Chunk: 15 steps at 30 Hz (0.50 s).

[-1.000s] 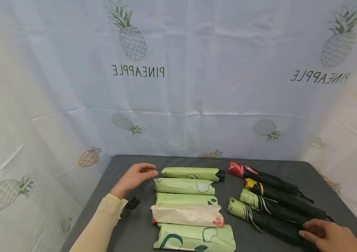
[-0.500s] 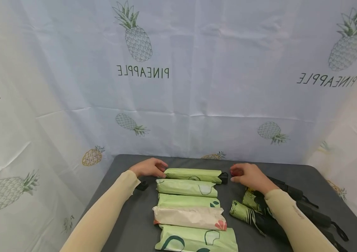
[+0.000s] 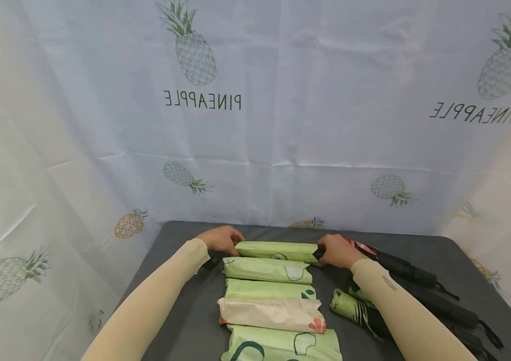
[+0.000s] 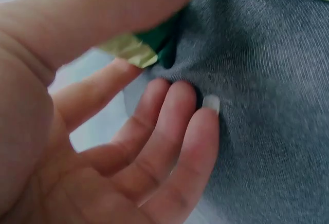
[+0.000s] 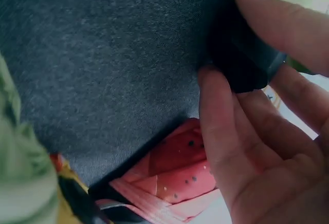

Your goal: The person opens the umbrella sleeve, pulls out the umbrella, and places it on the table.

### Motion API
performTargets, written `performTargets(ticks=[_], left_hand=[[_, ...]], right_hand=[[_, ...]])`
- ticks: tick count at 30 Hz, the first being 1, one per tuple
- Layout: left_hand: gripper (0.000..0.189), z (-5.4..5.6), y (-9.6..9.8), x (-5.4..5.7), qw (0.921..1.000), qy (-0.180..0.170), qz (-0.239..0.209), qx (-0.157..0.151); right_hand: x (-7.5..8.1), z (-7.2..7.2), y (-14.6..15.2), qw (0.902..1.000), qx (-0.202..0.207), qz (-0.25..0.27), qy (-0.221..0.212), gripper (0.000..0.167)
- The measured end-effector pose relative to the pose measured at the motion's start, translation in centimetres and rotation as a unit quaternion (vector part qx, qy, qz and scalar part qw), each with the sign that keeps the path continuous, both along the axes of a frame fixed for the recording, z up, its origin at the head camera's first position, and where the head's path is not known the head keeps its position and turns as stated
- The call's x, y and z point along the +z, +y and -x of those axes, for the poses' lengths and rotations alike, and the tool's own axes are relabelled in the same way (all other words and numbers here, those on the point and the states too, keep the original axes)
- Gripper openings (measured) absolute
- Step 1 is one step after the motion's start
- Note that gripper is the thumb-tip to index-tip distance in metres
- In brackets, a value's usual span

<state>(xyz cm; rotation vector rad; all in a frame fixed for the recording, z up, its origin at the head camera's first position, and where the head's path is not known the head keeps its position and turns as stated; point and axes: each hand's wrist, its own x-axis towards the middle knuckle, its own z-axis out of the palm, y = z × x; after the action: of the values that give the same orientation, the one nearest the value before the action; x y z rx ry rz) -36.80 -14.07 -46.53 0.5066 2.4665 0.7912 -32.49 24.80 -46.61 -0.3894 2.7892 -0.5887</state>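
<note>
At the far end of the table, a folded umbrella in a light green sleeve (image 3: pixel 278 249) lies crosswise. My left hand (image 3: pixel 220 239) pinches its left end between thumb and index finger; the other fingers (image 4: pixel 177 111) are bent above the grey cloth in the left wrist view. On the opposite end my right hand (image 3: pixel 338 250) grips the black handle (image 5: pixel 241 54), with thumb and fingers around it. Directly nearer lie more sleeved packets: two green ones (image 3: pixel 266 271) (image 3: pixel 269 289), a cream one with a red flower (image 3: pixel 271 315) and a wider green one (image 3: pixel 282 346).
Several black folded umbrellas lie slanted at the right, one with a red watermelon-patterned end (image 5: pixel 180 167) and one with a green end (image 3: pixel 347 305); my right forearm covers part of them. A pineapple-print curtain (image 3: pixel 273 125) hangs behind the grey table (image 3: pixel 183 326).
The right hand has moved from the near black umbrellas, past the red-ended one, to the green umbrella's handle. My left hand has moved right onto its left end.
</note>
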Motion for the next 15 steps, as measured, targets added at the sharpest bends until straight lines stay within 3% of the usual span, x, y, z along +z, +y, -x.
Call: performTargets(ticks=[5, 8, 10, 15], left_hand=[[0.036, -0.2, 0.5, 0.3, 0.9987, 0.040, 0.029, -0.007], [0.040, -0.2, 0.2, 0.7, 0.9986, 0.044, 0.028, -0.011], [0.044, -0.1, -0.2, 1.4, 0.9991, 0.039, 0.010, -0.011], [0.046, -0.4, -1.8, 3.7, 0.9957, 0.017, -0.091, 0.011]], right_hand=[[0.4, 0.3, -0.4, 0.9999, 0.007, -0.008, 0.002, 0.051], [1.1, 0.3, -0.5, 0.9999, 0.015, -0.005, 0.003, 0.048], [1.8, 0.1, -0.4, 0.9998, 0.018, 0.002, 0.005, 0.049], [3.8, -0.6, -0.1, 0.9981, 0.014, 0.059, 0.009, 0.053]])
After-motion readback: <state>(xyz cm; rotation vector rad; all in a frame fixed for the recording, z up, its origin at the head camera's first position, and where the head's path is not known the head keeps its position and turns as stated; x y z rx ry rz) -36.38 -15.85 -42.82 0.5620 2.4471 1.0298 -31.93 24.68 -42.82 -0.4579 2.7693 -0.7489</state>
